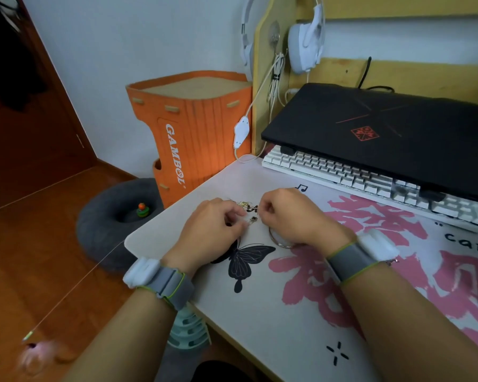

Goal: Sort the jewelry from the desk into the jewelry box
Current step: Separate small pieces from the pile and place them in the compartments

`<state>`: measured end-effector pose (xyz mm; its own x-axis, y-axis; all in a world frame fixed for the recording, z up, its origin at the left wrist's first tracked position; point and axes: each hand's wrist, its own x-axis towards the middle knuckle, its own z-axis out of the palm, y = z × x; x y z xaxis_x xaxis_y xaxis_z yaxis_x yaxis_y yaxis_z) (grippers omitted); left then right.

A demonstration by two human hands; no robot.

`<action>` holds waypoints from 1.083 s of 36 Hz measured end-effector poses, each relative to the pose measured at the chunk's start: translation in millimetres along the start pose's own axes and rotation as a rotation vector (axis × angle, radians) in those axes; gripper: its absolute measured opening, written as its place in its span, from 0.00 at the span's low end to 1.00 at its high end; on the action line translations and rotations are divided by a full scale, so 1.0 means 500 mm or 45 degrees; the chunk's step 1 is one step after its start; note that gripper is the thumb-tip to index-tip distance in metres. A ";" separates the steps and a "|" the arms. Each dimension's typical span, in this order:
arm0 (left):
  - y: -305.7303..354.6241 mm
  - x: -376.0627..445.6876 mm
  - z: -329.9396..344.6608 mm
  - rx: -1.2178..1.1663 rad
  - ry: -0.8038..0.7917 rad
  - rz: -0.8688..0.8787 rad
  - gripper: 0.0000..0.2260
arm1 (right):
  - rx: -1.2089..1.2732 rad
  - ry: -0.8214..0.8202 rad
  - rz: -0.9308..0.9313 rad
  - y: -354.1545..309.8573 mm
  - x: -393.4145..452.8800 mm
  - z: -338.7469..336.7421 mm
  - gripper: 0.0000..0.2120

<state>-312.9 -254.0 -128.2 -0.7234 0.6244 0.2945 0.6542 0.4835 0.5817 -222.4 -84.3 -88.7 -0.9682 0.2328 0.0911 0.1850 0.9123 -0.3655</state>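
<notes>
On the desk mat [260, 312] near the desk's left corner lie small pieces of jewelry. A tangle of thin gold jewelry [244, 204] sits just beyond my hands. Between them is a small gold piece [252, 221], and my left hand [211, 232] pinches at it with curled fingers. My right hand [290, 215] is curled just right of that piece; whether it holds anything is hidden. A gold bangle [278, 242] lies on the mat, partly under my right wrist. No jewelry box is in view.
A white keyboard [370, 183] lies behind my hands with a shut black laptop [384, 136] resting over it. White headphones [305, 48] hang on the wooden back panel. An orange stool [193, 133] and a grey cushion [108, 216] stand on the floor left of the desk.
</notes>
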 end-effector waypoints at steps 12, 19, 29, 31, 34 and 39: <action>-0.003 0.004 0.003 0.051 -0.038 -0.011 0.08 | 0.770 0.024 0.109 0.012 -0.015 -0.079 0.06; 0.038 0.015 0.015 0.099 -0.067 -0.163 0.09 | 0.823 0.117 0.166 0.018 -0.015 -0.110 0.05; 0.051 0.003 0.026 0.013 0.050 -0.199 0.07 | 0.775 0.099 0.217 0.020 -0.022 -0.110 0.06; 0.048 0.002 0.027 -0.001 0.051 -0.196 0.09 | 0.765 0.081 0.225 0.021 -0.024 -0.110 0.06; 0.046 0.000 0.027 -0.041 0.067 -0.177 0.10 | 0.743 0.074 0.226 0.023 -0.025 -0.110 0.06; 0.047 -0.005 0.015 -0.460 0.221 -0.204 0.08 | 0.740 0.063 0.239 0.031 -0.024 -0.110 0.07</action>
<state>-294.0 -239.4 -120.9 -0.8560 0.4318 0.2843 0.4337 0.3004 0.8495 -199.0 -54.6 -44.7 -0.9165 0.3998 0.0145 0.2158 0.5246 -0.8236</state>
